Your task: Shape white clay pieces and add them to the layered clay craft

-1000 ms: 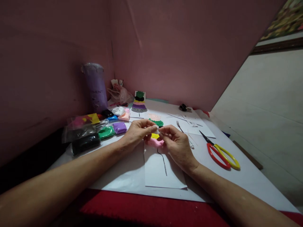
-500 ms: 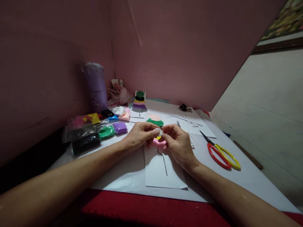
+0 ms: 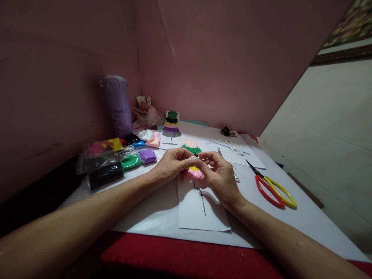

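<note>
Between my two hands is a small piece of white modelling clay. My left hand pinches it from one side, and the thumb and fingers of my right hand pinch it from the other. Both hands hover over a white paper card that bears a dark drawn stem. Up the card run bands of clay: pink, yellow, green and pale peach. My fingers hide part of these bands.
Scissors with red and yellow handles lie at the right. A fork is behind my right hand. Packets of coloured clay and a purple tumbler stand left. A finished-looking clay tree card and keys are farther back.
My fingers have shifted slightly around the white clay, which shows less now and looks flatter. Both hands stay in nearly the same place above the card.
</note>
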{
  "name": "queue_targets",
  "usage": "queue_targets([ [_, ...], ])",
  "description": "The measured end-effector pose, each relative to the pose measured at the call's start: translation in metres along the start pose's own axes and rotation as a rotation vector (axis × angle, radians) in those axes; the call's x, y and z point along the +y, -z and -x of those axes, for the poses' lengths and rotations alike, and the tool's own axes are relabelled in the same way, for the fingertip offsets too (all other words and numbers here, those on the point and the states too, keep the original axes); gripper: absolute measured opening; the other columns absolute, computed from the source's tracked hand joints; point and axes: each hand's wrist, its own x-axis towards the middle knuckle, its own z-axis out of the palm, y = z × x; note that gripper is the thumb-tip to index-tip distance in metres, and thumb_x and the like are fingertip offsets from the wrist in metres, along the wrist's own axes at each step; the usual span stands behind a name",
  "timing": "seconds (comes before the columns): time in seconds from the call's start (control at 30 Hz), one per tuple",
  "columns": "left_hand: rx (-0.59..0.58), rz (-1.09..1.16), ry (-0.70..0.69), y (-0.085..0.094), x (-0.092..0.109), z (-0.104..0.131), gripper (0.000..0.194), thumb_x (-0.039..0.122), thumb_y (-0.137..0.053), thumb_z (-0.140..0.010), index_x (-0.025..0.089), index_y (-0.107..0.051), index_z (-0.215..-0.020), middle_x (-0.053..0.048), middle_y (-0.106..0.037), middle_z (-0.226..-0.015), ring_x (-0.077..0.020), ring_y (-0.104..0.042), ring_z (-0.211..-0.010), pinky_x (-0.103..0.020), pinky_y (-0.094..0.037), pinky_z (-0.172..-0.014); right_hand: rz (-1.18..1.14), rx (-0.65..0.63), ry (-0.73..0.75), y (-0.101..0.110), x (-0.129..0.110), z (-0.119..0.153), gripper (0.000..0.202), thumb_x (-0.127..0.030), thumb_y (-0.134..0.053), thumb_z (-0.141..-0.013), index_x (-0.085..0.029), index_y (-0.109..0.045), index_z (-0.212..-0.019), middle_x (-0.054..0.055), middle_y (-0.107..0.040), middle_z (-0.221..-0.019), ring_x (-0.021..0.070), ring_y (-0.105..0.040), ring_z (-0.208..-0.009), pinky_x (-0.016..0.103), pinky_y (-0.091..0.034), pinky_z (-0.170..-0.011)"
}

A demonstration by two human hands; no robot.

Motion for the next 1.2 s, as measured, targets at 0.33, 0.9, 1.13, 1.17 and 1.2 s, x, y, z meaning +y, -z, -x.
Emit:
queue_targets([
  [0.33, -0.039, -0.016, -0.001, 0.0012, 0.0011, -0.0002, 0.038, 0.048, -0.070, -0.071, 0.013, -0.056, -0.073, 0.002, -0.055, -0.052, -0.0083, -0.050, -0.043, -0.020, -0.039, -0.043, -0.088, -0.092, -0.009, -0.0014, -0.0005, 0.0008, 0.009, -0.027, -0.067, -0.080, -0.020, -0.061, -0.080, -0.001, -0.061, -0.069, 0.0131, -0.056, -0.061, 0.024, -0.046, -0.053],
  [0.9, -0.008, -0.028, -0.070, -0.0029, 0.0002, -0.0006, 0.042, 0.054, -0.065, -0.072, 0.015, -0.053, -0.067, 0.005, -0.049, -0.047, -0.0064, -0.043, -0.038, -0.018, -0.032, -0.039, -0.092, -0.115, -0.001, -0.0003, -0.0065, 0.0032, 0.020, -0.034, -0.066, -0.083, -0.018, -0.057, -0.076, -0.003, -0.057, -0.059, 0.0112, -0.054, -0.049, 0.024, -0.045, -0.047],
  [1.13, 0.088, -0.046, -0.094, -0.0049, 0.0011, -0.0026, 0.039, 0.050, -0.063, -0.076, 0.016, -0.050, -0.063, 0.005, -0.049, -0.044, -0.0058, -0.042, -0.037, -0.017, -0.031, -0.038, -0.108, -0.086, 0.024, -0.0021, -0.0067, 0.0023, 0.016, -0.029, -0.066, -0.082, -0.018, -0.057, -0.074, -0.003, -0.056, -0.060, 0.0110, -0.053, -0.050, 0.024, -0.044, -0.048],
  [1.17, 0.109, -0.049, -0.094, -0.0050, 0.0016, -0.0027, 0.037, 0.048, -0.062, -0.077, 0.016, -0.049, -0.063, 0.005, -0.048, -0.044, -0.0057, -0.042, -0.037, -0.017, -0.031, -0.038, -0.107, -0.085, 0.024, -0.0021, -0.0066, 0.0024, 0.015, -0.028, -0.066, -0.082, -0.018, -0.058, -0.075, -0.003, -0.056, -0.060, 0.0112, -0.053, -0.050, 0.024, -0.044, -0.048],
  [1.2, 0.129, -0.048, -0.095, -0.0051, 0.0021, -0.0027, 0.036, 0.045, -0.062, -0.078, 0.016, -0.048, -0.062, 0.005, -0.048, -0.044, -0.0056, -0.041, -0.037, -0.017, -0.031, -0.038, -0.104, -0.082, 0.023, -0.0021, -0.0065, 0.0025, 0.015, -0.028, -0.066, -0.082, -0.018, -0.058, -0.075, -0.003, -0.056, -0.060, 0.0114, -0.053, -0.050, 0.024, -0.044, -0.048],
])
